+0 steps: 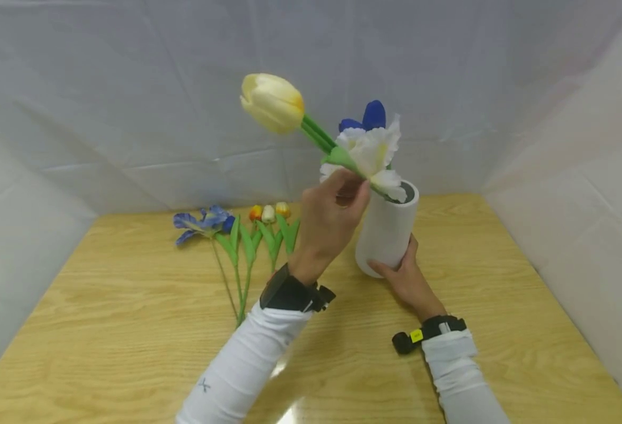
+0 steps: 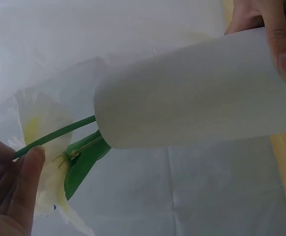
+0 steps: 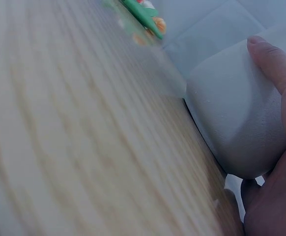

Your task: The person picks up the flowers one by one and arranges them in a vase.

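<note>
In the head view, my left hand (image 1: 333, 215) pinches the green stem of a pale yellow tulip (image 1: 272, 103), whose bloom points up and left. The left wrist view shows this stem (image 2: 59, 132) running from my fingertips into the mouth of a white vase (image 1: 387, 232). My right hand (image 1: 410, 281) grips the vase low down, thumb on the near side in the right wrist view. A white ruffled flower (image 1: 371, 150) and a blue flower (image 1: 374, 116) stand at the vase mouth. The yellow tulip's lower stem end is hidden inside the vase.
On the wooden table (image 1: 146, 330), left of the vase, lie a blue-violet ruffled flower (image 1: 202, 224) and several small tulips (image 1: 268, 213) in orange, white and yellow, with green leaves and stems. Pale sheeting (image 1: 184, 106) hangs behind the table and along both sides.
</note>
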A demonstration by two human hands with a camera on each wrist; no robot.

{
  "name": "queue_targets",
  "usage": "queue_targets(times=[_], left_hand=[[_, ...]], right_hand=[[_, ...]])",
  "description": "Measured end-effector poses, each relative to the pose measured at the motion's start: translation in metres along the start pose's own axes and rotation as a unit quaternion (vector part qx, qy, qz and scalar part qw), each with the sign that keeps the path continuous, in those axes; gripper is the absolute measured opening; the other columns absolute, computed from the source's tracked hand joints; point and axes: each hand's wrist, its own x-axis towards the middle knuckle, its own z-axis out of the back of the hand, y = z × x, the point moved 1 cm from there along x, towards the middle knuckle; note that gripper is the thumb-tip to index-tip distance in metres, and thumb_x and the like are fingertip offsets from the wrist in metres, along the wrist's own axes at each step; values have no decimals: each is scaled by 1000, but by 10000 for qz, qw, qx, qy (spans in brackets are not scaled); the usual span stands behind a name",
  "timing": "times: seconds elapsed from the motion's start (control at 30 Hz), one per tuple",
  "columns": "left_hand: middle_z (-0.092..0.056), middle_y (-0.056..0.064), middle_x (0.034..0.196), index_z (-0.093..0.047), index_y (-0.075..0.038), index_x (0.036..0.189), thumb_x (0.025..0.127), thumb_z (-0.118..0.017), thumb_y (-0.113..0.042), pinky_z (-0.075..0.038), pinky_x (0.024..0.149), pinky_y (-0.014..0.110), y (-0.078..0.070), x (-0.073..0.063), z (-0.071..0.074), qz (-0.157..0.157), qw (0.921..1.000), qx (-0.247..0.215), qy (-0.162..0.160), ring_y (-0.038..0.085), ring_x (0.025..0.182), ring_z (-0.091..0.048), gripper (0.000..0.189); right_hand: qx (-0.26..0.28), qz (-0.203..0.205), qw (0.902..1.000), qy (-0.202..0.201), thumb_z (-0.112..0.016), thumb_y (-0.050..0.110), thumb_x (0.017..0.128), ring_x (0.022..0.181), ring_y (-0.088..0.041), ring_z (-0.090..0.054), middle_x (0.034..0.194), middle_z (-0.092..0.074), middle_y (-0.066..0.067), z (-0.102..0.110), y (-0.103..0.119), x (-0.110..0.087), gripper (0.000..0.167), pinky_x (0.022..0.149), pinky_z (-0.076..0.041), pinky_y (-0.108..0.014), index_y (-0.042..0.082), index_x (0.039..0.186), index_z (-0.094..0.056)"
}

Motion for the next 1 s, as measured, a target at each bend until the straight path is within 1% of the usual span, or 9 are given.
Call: queue_targets(times=[0.17, 0.3, 0.43, 0.5, 0.57, 0.67, 0.8, 0.9, 1.0], left_hand=[[-70, 6, 78, -68, -2, 86, 87, -63, -10, -50, 61, 15, 2, 0, -8, 149, 9977, 574, 339, 10, 66, -66, 10], [-67, 2, 71, -68, -5, 85, 89, -60, -12, -47, 54, 18, 2, 0, -15, 213, 9901, 1177, 740, 9, 61, -62, 12], [-66, -1, 71, -70, -8, 85, 91, -58, -18, -45, 51, 21, 2, 2, -19, 838, 9782, 1424, 1256, 8, 61, -59, 17], [-67, -2, 73, -71, -9, 87, 93, -59, -23, -45, 52, 22, 3, 3, -21, 1193, 9714, 1407, 1493, 8, 62, -59, 19], [-67, -1, 75, -71, -9, 88, 93, -61, -26, -45, 55, 22, 8, 1, -22, 1367, 9665, 1398, 1660, 9, 64, -59, 21], [-64, -2, 73, -69, -9, 86, 92, -63, -32, -44, 54, 22, 18, -8, -22, 1466, 9651, 1228, 1791, 10, 63, -57, 25], [-61, -3, 69, -66, -10, 84, 91, -64, -41, -43, 50, 23, 31, -25, -19, 1754, 9609, 1028, 1880, 10, 59, -55, 32], [-61, -3, 69, -65, -11, 84, 90, -64, -43, -43, 48, 24, 40, -37, -15, 2036, 9515, 1074, 2042, 10, 56, -54, 33], [-61, -4, 71, -66, -12, 85, 90, -63, -43, -44, 49, 25, 50, -48, -10, 2273, 9375, 1328, 2274, 11, 56, -55, 31]], right_hand=[[-91, -52, 9999, 13, -71, 31, 87, 135, -35, -24, 148, -19, -19, 0, 1, -1, 104, 110, -18, -53, 22, 148, 13], [-89, 53, 9999, -21, -71, 37, 86, 133, -33, -26, 147, -21, -17, -1, 0, -2, 104, 109, -20, -52, 25, 148, 11], [-163, 101, 9998, -60, -70, 41, 85, 133, -34, -27, 146, -21, -17, -1, 1, -3, 104, 108, -21, -53, 26, 148, 11], [-137, 85, 9999, -27, -70, 35, 87, 133, -36, -26, 147, -20, -20, 0, 11, -7, 103, 108, -21, -54, 22, 149, 12], [-106, 64, 9999, 12, -69, 29, 89, 133, -37, -25, 147, -19, -22, 0, 22, -11, 101, 108, -20, -54, 18, 149, 12], [-76, 5, 9999, 78, -67, 20, 90, 133, -40, -24, 146, -17, -26, -1, 40, -17, 99, 108, -20, -55, 11, 148, 13], [-143, -10, 9998, 130, -66, 21, 91, 133, -41, -25, 146, -18, -27, -1, 42, -17, 98, 108, -21, -56, 10, 148, 13], [-155, -4, 9998, 150, -66, 20, 91, 133, -41, -26, 146, -18, -26, -1, 39, -16, 98, 107, -21, -56, 9, 147, 14], [-103, -26, 9998, 152, -67, 22, 90, 134, -40, -25, 147, -17, -24, 0, 30, -13, 100, 107, -21, -57, 12, 147, 14]])
